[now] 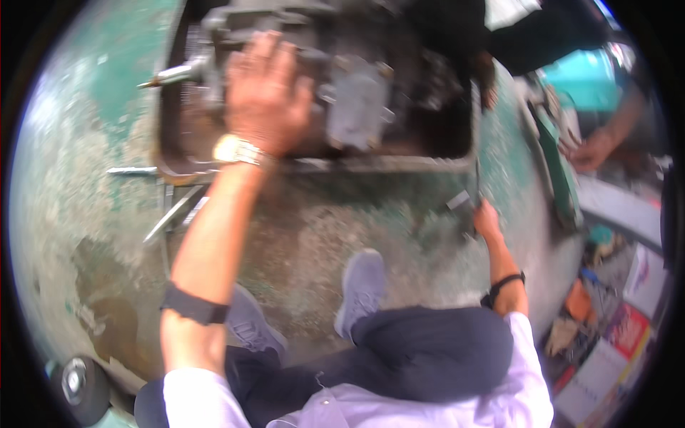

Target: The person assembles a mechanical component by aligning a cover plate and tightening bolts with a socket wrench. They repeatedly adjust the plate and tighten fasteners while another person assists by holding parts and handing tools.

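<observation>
My left hand (267, 96), with a gold watch at its wrist, lies over a grey metal part (292, 25) in a dark oily tray (321, 165). Its fingers are stretched forward, the thumb apart, and motion blurs them. Beside it in the tray sits a grey housing (357, 103) with a flat, roughly rectangular face. Off the tray's right corner, my right hand (486, 217) is closed round a thin metal tool (477, 182). A short grey piece (458, 200) shows next to that tool; whether they are joined I cannot tell.
Metal rods (171, 214) lie by the tray's near left corner. A pointed metal piece (175, 74) juts over its left rim. Another person's dark sleeve (549, 36) reaches in at upper right; a co-worker's hand (591, 151) is beside a green metal piece (553, 157). Boxes (596, 378) crowd the lower right.
</observation>
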The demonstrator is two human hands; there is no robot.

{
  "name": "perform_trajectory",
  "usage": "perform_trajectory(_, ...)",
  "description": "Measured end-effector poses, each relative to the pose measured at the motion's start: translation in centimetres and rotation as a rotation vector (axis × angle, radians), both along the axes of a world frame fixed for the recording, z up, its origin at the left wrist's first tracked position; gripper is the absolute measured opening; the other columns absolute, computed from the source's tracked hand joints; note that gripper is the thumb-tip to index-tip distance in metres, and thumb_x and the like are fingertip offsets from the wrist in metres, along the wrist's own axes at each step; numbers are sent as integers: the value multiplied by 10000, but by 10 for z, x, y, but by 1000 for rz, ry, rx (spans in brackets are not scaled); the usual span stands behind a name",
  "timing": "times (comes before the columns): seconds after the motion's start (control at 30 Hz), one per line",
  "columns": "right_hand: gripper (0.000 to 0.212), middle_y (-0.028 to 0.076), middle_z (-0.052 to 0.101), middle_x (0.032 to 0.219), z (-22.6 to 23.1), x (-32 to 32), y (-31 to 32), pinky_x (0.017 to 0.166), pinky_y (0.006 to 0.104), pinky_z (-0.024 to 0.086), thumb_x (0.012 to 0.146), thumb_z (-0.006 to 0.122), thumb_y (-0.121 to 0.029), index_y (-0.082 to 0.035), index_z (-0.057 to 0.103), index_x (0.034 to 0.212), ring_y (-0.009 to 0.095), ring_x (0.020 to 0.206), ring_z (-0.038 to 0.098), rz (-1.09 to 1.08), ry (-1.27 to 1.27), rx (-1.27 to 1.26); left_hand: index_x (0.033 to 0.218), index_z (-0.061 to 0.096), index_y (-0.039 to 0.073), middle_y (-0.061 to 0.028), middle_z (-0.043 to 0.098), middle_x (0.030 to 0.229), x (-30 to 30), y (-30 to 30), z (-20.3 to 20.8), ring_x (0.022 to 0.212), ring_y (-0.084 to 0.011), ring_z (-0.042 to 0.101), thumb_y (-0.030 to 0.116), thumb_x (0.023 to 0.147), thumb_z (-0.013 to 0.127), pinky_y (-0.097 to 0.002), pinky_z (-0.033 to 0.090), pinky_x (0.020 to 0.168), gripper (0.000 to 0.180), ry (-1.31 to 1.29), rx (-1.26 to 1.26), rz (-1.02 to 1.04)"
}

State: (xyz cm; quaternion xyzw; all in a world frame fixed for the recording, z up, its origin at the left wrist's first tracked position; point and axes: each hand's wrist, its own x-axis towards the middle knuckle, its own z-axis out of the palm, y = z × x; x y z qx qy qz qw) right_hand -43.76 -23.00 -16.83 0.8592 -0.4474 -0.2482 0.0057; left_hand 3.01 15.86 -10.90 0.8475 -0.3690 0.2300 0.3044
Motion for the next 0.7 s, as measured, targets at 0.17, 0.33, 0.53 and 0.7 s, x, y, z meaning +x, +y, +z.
perform_trajectory(0.17, 270, 105, 636, 861, 31, -39, 6, 643, 394, 535, 981, 616, -270, -3, 592, 1013, 221, 771, 640, -602, -457, 373, 1301, 620, 41, -157, 551, 1420, 5, -2, 0, 1345, -336, 497, 247, 874, 699, -498, 344, 1140, 481, -80, 18, 0)
perform_trajectory(0.33, 344, 102, 648, 913, 56, -40, 43, 670, 382, 553, 985, 608, -316, 15, 616, 1075, 226, 771, 650, -920, -808, 616, 1308, 614, 59, -150, 552, 1422, 8, -1, -5, 1336, -361, 496, 238, 879, 698, -478, 353, 1132, 473, -100, 27, -20)
perform_trajectory(0.53, 220, 50, 618, 917, 78, 16, 86, 664, 386, 580, 1022, 588, -249, -35, 575, 1070, 188, 788, 638, -996, -1015, 736, 1270, 622, 16, -186, 564, 1397, 2, -7, 9, 1315, -385, 505, 163, 838, 746, -482, 374, 1115, 473, 42, -119, -32)
perform_trajectory(0.7, 228, 81, 644, 953, 113, 91, 130, 706, 427, 592, 1008, 622, -230, -11, 599, 1069, 216, 821, 658, -1124, -1262, 896, 1210, 620, -35, -252, 626, 1220, -81, -39, 44, 1168, -428, 591, 76, 809, 705, -497, 440, 1047, 425, 261, -361, -126)
